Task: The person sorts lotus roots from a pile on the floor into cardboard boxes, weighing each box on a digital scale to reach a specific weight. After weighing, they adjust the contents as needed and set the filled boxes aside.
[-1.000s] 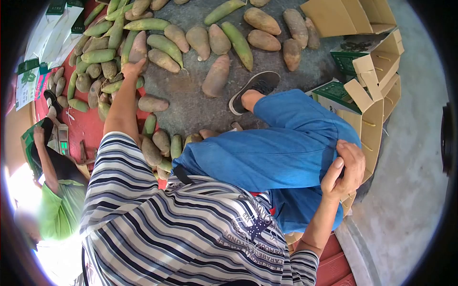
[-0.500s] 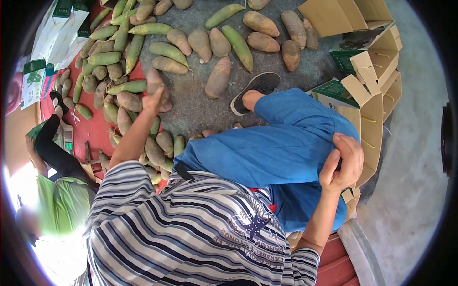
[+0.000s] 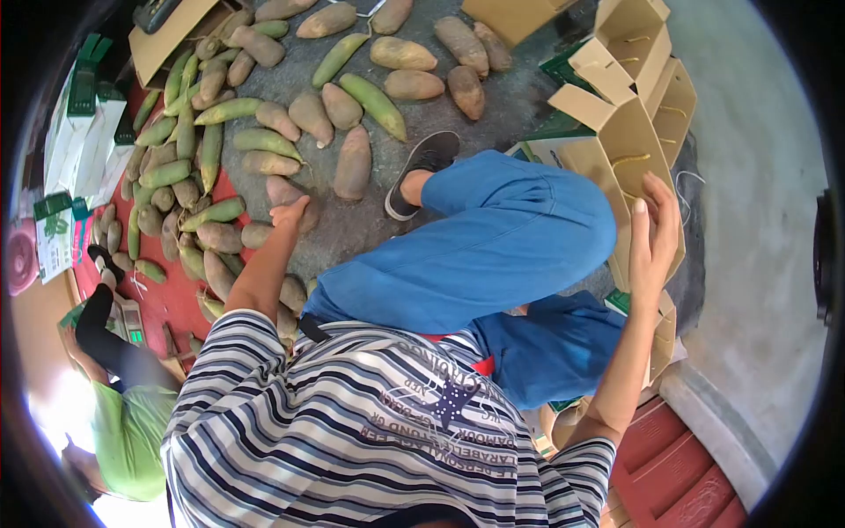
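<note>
The dark floor [image 3: 343, 233] spreads under and beyond my left fingers [image 3: 290, 211]. My bent leg in blue trousers [image 3: 475, 246] fills most of the space between them and my right fingers [image 3: 666, 216], and behind the right ones stands an open carton [image 3: 576, 176]. To the left of my left fingers sprawls a heap of green and brown roots [image 3: 176, 173], partly on a red floor covering [image 3: 154, 299]. My dark shoe [image 3: 436, 151] rests on their right. Beyond them and to the right, a long brown root [image 3: 353, 165] lies with its long axis pointing nearly straight away from me; on their left, a green root [image 3: 216, 214] lies almost crosswise, its right end slightly farther off. The pinkish root [image 3: 282, 190] is in my left fingers, which are closed across its middle: its long axis slants, one end pointing away to the left, the other showing past my hand, nearer and to the right. I can't tell which end tapers. My right fingers are straight and close together, thumb apart, free; whether they brush the carton I can't tell.
</note>
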A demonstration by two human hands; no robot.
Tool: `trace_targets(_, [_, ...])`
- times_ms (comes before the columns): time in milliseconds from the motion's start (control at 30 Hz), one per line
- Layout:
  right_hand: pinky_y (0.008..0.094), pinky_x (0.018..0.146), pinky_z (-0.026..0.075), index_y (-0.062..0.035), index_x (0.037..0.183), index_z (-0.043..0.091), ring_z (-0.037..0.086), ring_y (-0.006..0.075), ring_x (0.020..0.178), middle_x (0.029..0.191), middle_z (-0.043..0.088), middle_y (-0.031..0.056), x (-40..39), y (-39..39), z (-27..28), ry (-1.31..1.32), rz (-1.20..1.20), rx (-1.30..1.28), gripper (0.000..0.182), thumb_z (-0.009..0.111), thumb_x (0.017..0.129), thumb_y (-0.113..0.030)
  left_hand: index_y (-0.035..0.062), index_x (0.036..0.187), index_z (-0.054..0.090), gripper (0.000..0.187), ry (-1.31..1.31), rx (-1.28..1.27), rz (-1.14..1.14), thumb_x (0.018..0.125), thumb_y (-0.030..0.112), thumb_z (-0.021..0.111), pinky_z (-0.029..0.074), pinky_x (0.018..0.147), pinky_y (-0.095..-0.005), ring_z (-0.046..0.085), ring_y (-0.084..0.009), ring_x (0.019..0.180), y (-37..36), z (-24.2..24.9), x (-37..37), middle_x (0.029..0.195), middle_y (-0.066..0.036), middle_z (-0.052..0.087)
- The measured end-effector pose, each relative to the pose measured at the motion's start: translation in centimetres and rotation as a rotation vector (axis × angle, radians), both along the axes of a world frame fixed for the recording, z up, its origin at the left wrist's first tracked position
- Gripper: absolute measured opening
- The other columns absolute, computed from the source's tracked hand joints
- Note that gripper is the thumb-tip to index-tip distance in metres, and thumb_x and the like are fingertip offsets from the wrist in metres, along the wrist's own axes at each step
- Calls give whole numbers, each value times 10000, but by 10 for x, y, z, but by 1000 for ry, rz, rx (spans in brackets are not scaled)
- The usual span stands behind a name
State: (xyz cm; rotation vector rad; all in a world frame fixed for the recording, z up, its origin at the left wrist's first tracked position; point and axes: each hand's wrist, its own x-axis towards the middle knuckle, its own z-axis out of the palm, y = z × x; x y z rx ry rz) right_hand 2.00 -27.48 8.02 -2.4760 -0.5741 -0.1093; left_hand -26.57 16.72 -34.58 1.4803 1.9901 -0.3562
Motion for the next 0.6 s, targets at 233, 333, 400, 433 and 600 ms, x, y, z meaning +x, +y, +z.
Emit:
trace_targets(233, [381,794,482,-46,1173,550,619,324,919,979,629,200,21,-77,-49,537,-134,-410,362,599,871,-239,88,1234,501,837,-413,-604,197,618,626,678,444,697,-330,564,-208,880,-60,131,56,1128,-77,569])
trace_targets(333, [435,758,482,-44,1137,567,616,365,884,938,634,208,29,-98,-74,301,14,-424,337,619,856,-222,93,1241,490,805,-568,-650,12,649,611,661,433,711,-290,559,-179,902,-91,181,95,1113,-71,572])
trace_targets(400, [437,762,483,-43,1117,576,611,370,899,961,632,206,30,-102,-79,198,71,-439,316,620,853,-211,61,1289,458,760,-758,-646,-200,727,535,648,447,806,-316,543,-199,1036,-109,221,125,1178,-89,552])
trace_targets(433, [438,764,484,-43,1107,580,609,372,901,969,632,201,30,-104,-80,191,84,-441,304,619,853,-207,44,1321,427,761,-887,-597,-306,744,485,657,431,870,-333,523,-212,1092,-117,236,141,1214,-106,534])
trace_targets(600, [445,760,488,-43,1076,587,606,371,898,976,637,175,26,-98,-74,189,134,-474,273,610,852,-197,20,1384,354,813,-1322,-451,-846,730,327,726,365,1013,-362,455,-253,1217,-165,325,223,1301,-158,478])
